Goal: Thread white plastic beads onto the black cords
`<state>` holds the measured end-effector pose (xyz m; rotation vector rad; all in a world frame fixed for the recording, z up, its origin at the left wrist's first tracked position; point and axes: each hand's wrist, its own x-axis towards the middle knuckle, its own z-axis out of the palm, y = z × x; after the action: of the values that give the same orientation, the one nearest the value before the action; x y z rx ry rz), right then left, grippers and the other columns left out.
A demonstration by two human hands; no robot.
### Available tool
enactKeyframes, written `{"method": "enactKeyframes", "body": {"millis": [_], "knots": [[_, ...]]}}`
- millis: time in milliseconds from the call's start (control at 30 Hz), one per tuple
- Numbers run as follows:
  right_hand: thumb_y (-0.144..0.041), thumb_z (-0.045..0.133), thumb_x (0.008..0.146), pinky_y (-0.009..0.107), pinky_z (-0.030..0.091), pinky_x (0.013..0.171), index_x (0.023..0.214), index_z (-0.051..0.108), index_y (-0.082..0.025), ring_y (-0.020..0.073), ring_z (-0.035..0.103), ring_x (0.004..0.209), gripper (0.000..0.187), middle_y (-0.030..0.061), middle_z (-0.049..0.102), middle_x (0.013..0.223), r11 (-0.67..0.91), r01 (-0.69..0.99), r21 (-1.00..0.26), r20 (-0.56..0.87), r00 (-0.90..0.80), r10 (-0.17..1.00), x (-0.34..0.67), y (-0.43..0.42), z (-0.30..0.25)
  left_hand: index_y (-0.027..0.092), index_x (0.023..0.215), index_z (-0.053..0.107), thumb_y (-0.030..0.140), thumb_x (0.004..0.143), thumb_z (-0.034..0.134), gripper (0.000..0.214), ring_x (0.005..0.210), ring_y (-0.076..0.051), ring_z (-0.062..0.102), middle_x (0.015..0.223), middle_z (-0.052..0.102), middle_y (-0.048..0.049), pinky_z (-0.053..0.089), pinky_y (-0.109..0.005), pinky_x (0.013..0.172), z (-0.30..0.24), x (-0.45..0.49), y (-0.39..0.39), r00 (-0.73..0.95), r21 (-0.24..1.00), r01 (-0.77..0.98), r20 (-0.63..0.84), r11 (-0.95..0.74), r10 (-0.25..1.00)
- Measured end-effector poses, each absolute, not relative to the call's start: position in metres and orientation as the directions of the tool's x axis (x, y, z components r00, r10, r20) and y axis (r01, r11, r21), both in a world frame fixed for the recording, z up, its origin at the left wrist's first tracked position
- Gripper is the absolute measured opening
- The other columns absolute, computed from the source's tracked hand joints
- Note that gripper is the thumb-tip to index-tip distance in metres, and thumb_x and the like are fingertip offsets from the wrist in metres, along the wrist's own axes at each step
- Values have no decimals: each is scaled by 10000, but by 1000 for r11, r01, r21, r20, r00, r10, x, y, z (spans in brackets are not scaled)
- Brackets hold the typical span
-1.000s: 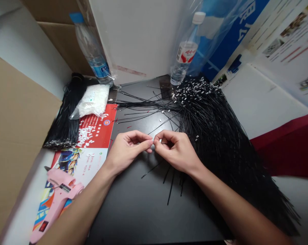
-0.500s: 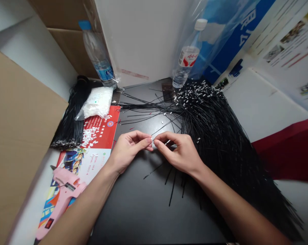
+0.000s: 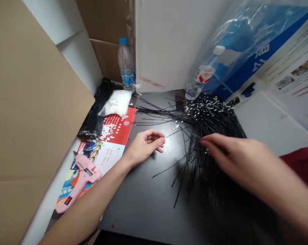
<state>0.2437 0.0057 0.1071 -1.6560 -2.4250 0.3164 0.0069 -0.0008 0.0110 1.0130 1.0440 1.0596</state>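
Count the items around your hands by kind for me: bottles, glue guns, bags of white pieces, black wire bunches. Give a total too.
Plastic water bottles: 2
Pink hot glue gun: 1
Bag of white plastic pieces: 1
Black wire bunches: 2
Total: 6

A black tabletop (image 3: 143,204) fills the corner — white panel (image 3: 161,44) behind, cardboard flap (image 3: 28,102) left, printed poster (image 3: 292,78) right.

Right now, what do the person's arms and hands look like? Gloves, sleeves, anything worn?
Nothing worn shows. The bare left hand and bare left forearm have no glove, sleeve, watch or ring. The bare right hand and bare right forearm have no glove or sleeve, but motion blur hides fine detail there.
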Motion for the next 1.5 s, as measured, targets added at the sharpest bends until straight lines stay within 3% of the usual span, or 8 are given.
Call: {"method": "enactKeyframes", "body": {"millis": [167,300,433,567,700,867,1133,1500], "knots": [[-480,454,965,321,441,444,776,639,-223,144,590,423,368,69,693,649,-75,945,-319,-237,-3,972,289,82,117,194,829,692,253,880,596,124,696,-181,606,812,698,-58,474,-323,652,16,5,-10,200,909,391,71,-146,977],[-547,684,784,403,460,522,531,416,-259,262,596,530,468,8,384,422,157,988,-8,200,-152,968,316,126,75,206,768,701,202,855,607,128,789,-254,600,787,667,-81,442,-376,743,24,-10,-11,114,739,636,195,-222,974],[-454,566,874,447,462,572,771,579,-217,354,657,704,258,124,609,690,79,978,196,257,-129,958,278,111,63,211,775,708,142,788,633,103,789,-282,596,773,648,-84,419,-396,781,36,-52,-16,-196,675,738,197,12,961],[-364,491,934,394,500,693,1058,664,-180,331,653,1020,282,150,697,1105,372,923,97,88,-380,921,205,87,67,222,807,696,180,763,636,86,685,-278,574,722,621,-75,371,-353,637,44,-87,-29,-377,491,822,86,290,922],[-298,485,946,339,481,722,1074,676,-168,278,630,1047,264,122,703,1102,589,808,-12,35,-588,808,148,87,52,223,893,670,229,835,540,143,680,-256,599,868,690,-100,312,-318,540,45,-93,-27,-338,263,899,-95,351,936],[-255,475,962,302,441,695,1079,665,-166,245,611,1043,240,99,701,1103,708,703,-67,43,-707,706,109,94,34,240,833,651,192,858,504,157,737,-241,635,837,720,-62,332,-313,579,48,-85,-13,-354,199,886,-294,419,888],[-294,562,952,307,408,687,1025,696,-184,240,565,1022,189,89,681,1080,754,651,-88,48,-753,656,96,103,19,199,890,664,225,895,466,200,838,-273,640,1013,699,-124,377,-346,644,37,-86,-9,-277,230,932,-53,281,959],[-267,521,991,318,391,775,1064,724,-199,215,509,998,226,81,677,1130,813,574,-102,192,-790,582,95,102,2,195,884,696,269,856,592,131,671,-180,621,837,740,-45,439,-287,631,31,-64,0,-238,720,688,110,88,965]]}}
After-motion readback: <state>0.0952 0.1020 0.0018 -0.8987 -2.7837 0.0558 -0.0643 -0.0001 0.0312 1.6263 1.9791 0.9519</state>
